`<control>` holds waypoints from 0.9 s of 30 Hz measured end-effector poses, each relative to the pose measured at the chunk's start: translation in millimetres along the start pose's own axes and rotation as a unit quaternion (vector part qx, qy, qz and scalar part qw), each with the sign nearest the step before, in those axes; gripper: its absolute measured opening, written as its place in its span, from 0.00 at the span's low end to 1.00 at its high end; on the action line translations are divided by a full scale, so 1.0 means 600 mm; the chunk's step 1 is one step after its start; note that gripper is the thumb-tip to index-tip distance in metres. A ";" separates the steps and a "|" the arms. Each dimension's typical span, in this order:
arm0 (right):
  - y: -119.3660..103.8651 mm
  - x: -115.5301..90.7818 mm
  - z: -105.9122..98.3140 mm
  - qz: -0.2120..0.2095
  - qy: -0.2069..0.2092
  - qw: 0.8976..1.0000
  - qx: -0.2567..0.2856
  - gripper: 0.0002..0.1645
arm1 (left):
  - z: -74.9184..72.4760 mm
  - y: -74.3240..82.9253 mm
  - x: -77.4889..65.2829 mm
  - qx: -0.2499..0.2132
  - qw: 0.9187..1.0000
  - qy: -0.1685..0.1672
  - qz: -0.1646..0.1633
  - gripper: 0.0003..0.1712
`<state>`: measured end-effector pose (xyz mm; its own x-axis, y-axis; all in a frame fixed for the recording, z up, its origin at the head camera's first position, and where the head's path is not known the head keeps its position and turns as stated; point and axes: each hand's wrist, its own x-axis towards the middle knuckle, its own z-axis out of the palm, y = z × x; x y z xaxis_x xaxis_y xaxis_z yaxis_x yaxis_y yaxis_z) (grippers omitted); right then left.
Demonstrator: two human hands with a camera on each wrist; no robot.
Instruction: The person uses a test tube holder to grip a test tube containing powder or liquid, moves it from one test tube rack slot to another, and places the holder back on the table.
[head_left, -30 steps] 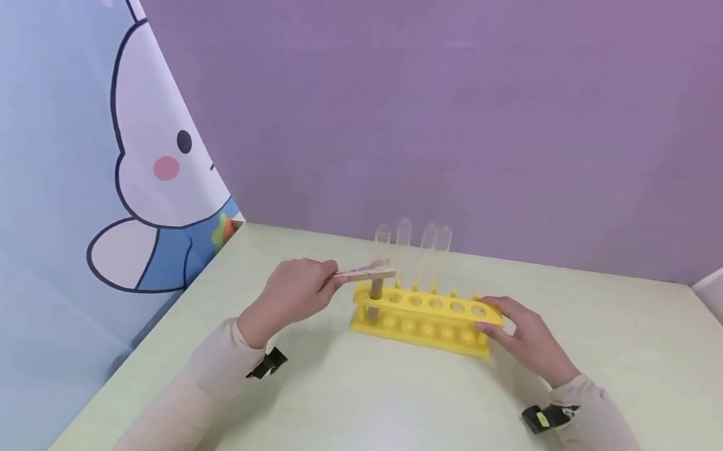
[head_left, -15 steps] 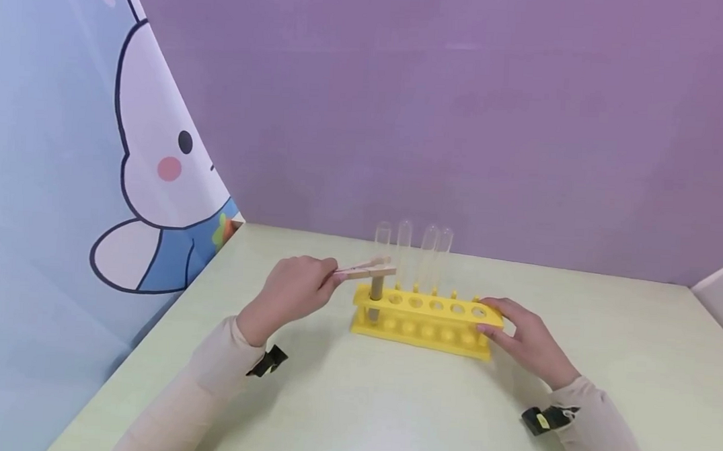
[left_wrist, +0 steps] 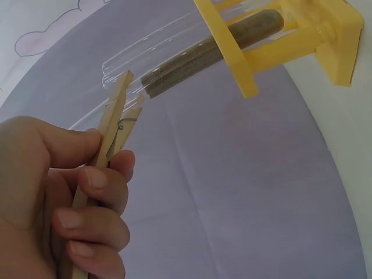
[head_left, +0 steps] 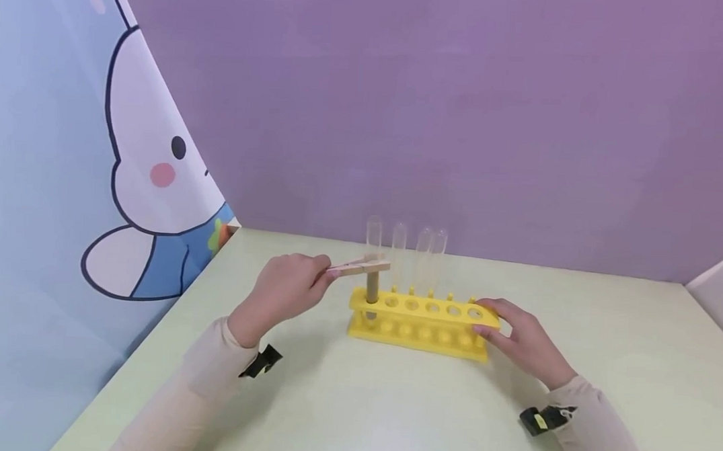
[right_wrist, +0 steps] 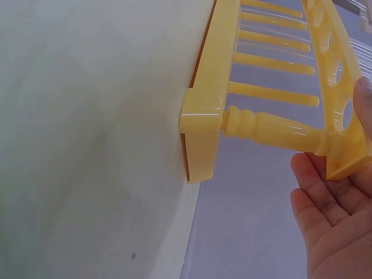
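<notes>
My left hand (head_left: 286, 286) grips a wooden test tube holder (left_wrist: 116, 113), whose jaws clasp a glass test tube (left_wrist: 192, 64) near its upper end. Grey-brown material fills the lower part of this tube. It passes through the leftmost hole of a yellow test tube rack (head_left: 417, 347), and its rounded bottom shows between the upper plate and the base in the left wrist view. At the rack's other end my right hand (head_left: 523, 337) holds the upper plate, thumb in front and fingers behind; the right wrist view shows fingers under the plate's corner.
Behind the holed plate, several clear test tubes (head_left: 399, 251) stand upside down on the rack's rear pegs, close to the held tube. The pale table (head_left: 390, 402) ends at a purple backdrop (head_left: 439, 121). A blue cartoon sheet (head_left: 40, 238) hangs at the left.
The filled test tube has risen a little in its hole, its top now higher above the rack. The left hand has shifted slightly with it; the right hand keeps its hold on the rack.
</notes>
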<state>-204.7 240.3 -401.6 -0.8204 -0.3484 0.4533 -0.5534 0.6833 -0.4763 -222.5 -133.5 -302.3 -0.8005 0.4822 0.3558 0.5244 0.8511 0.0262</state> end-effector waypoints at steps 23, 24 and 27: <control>-0.005 0.006 0.006 0.001 -0.007 1.000 0.010 0.26 | -0.036 -0.005 0.003 -0.005 1.000 0.019 0.010 0.17; -0.004 0.006 0.006 -0.001 -0.004 1.000 0.010 0.26 | -0.038 -0.005 0.004 -0.005 1.000 0.020 0.011 0.17; -0.003 0.007 0.006 -0.005 0.001 1.000 0.008 0.26 | -0.041 -0.005 0.008 -0.004 1.000 0.022 0.012 0.17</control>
<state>-207.6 235.6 -401.6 -0.8146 -0.3536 0.4598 -0.5636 0.6698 -0.4835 -220.6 -138.7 -277.9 -0.7747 0.4926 0.3964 0.5452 0.8380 0.0243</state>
